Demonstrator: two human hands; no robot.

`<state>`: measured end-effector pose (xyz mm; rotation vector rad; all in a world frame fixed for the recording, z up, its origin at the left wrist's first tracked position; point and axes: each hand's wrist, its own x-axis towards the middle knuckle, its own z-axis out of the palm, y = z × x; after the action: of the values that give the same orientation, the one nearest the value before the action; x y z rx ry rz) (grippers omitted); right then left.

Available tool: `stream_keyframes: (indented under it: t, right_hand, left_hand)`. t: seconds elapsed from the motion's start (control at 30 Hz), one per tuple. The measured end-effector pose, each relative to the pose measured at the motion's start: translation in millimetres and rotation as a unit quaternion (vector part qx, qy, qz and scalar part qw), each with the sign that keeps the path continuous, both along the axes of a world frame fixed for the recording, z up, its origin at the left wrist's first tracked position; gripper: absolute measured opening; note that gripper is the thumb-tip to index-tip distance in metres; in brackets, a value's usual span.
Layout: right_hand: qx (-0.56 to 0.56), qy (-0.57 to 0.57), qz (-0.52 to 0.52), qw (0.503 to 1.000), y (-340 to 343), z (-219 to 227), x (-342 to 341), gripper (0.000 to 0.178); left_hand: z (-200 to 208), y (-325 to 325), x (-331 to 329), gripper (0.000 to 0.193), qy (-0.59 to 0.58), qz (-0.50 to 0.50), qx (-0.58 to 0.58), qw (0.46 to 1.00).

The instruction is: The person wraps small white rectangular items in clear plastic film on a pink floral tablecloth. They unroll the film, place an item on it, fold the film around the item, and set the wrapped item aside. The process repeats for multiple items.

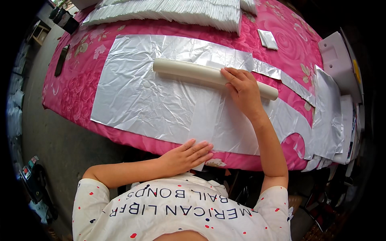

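My right hand [243,89] is closed over a white tube [185,72], right of its middle, with the fingertips on top. The tube lies slantwise across a wide, creased silver foil sheet [136,88] on the table. Flat and empty, my left hand [187,156] rests at the table's near edge, its fingertips by a pale strip [203,120] that runs across the sheet. Under my right forearm, a whitish plastic piece with a curved cut-out [291,120] reaches toward the right end of the table.
A pink flowered cloth [80,96] covers the table. Stacked white folded sheets [169,16] stand at the back, near a small silver packet [267,39]. A dark phone-like object [61,60] and a black bottle [64,20] are at left; a white foam box [339,60] stands at right.
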<state>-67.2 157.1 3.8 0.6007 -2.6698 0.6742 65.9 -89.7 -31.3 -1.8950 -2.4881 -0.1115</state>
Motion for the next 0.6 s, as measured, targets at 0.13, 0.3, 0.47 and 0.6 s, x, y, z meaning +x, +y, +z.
stream_keyframes:
  t: [0.13, 0.3, 0.47, 0.6]
  right_hand:
    - [-0.007, 0.06, -0.038, 0.997, -3, 3, -7, 0.045]
    - [-0.057, -0.113, 0.151, 0.98, -19, 7, 55, 0.05]
    - [-0.049, -0.166, 0.209, 0.963, -34, 4, 106, 0.047]
    - [-0.044, -0.097, 0.139, 0.985, -43, -8, 118, 0.042]
  left_hand:
    - [7, -9, -10, 0.051, -0.015, -0.036, 0.034, 0.999]
    - [7, -19, -15, 0.044, -0.113, -0.04, 0.089, 0.989]
    - [10, -20, -25, 0.044, -0.188, -0.039, 0.225, 0.955]
    - [21, -20, -41, 0.053, -0.186, -0.025, 0.223, 0.957]
